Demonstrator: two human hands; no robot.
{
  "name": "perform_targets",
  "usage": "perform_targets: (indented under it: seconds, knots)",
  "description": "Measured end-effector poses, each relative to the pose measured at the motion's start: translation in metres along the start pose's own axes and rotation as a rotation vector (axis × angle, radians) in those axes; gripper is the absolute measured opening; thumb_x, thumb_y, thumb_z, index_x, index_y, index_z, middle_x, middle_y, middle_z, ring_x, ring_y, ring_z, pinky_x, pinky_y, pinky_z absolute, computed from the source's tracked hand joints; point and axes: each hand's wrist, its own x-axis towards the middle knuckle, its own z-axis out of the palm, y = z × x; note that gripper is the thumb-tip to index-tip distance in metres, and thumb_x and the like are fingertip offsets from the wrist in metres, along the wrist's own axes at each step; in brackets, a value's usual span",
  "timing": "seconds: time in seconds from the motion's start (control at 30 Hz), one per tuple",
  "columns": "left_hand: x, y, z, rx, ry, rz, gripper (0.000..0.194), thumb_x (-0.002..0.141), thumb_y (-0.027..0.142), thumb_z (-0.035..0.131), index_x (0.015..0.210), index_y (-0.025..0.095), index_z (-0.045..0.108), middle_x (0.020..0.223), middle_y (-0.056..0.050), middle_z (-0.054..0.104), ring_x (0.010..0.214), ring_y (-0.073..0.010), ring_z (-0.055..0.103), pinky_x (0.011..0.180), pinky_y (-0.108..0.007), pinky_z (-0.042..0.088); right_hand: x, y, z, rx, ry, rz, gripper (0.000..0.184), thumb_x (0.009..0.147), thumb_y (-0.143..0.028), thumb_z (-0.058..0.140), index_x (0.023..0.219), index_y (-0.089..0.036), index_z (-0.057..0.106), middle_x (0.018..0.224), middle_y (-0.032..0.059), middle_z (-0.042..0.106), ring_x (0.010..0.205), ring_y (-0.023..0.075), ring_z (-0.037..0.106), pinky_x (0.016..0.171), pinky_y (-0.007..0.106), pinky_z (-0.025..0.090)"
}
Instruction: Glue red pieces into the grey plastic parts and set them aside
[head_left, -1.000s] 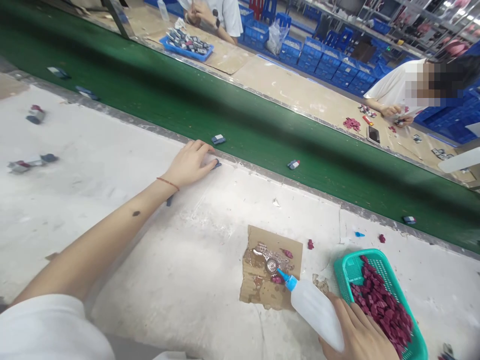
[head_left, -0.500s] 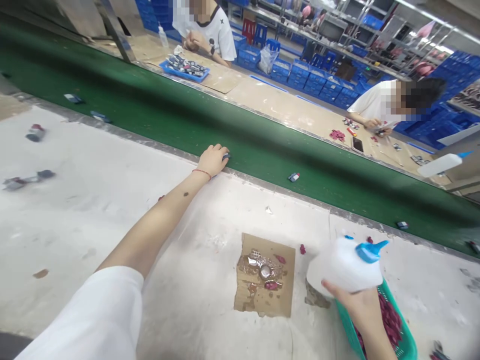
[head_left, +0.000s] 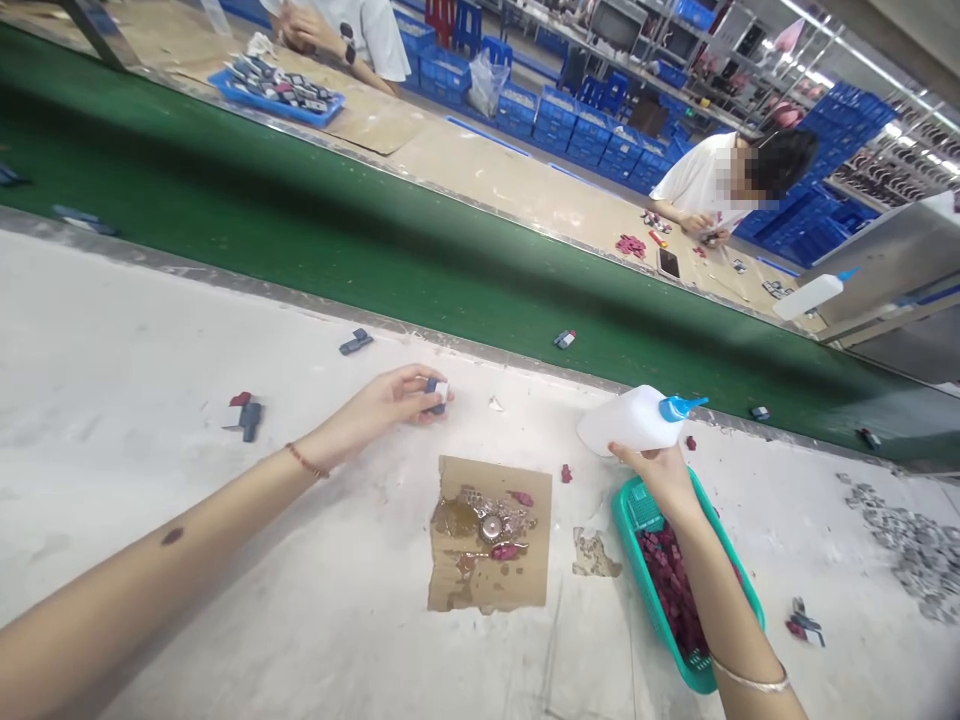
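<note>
Your left hand (head_left: 412,396) pinches a blue-and-white piece (head_left: 436,395) near the bench's far edge; your right fingers (head_left: 637,455) clamp the white bottle (head_left: 631,422).

We read no text, label, brand, number or sign at or beyond either hand.
</note>
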Motion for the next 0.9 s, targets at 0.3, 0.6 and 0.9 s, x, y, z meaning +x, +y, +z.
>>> perform_targets:
  seconds: [0.3,0.6,0.9]
  knots:
    - [-0.056,-0.012,0.023,-0.05,-0.09,-0.105,0.03,0.068,0.048,0.075,0.086,0.026,0.066,0.086,-0.006,0.073,0.072,-0.0232,0.064,0.062,-0.034,0.051,-0.087,0.02,-0.074,-0.705,-0.272,-0.172,0.02,0.09,-0.033,0.05,0.09,-0.022,0.067,0.091,0.0083,0.07,0.089,0.0283,0.066,0.08,0.043,0.054]
    - [-0.075,-0.018,0.047,-0.202,-0.159,-0.275,0.04,0.065,0.043,0.078,0.095,0.019,0.065,0.105,-0.007,0.067,0.087,-0.02,0.061,0.074,-0.029,0.05,-0.083,0.044,-0.067,-0.727,-0.418,-0.165,0.019,0.089,-0.024,0.048,0.088,-0.022,0.067,0.092,0.0104,0.073,0.088,0.0283,0.069,0.082,0.042,0.056]
    - [-0.081,-0.038,0.058,-0.298,-0.148,-0.331,0.038,0.064,0.038,0.083,0.089,0.019,0.062,0.094,-0.004,0.07,0.083,-0.0191,0.065,0.073,-0.029,0.051,-0.089,0.02,-0.063,-0.293,-0.202,0.058,0.029,0.081,-0.045,0.064,0.096,-0.023,0.074,0.092,0.0085,0.077,0.081,0.0272,0.073,0.074,0.039,0.06]
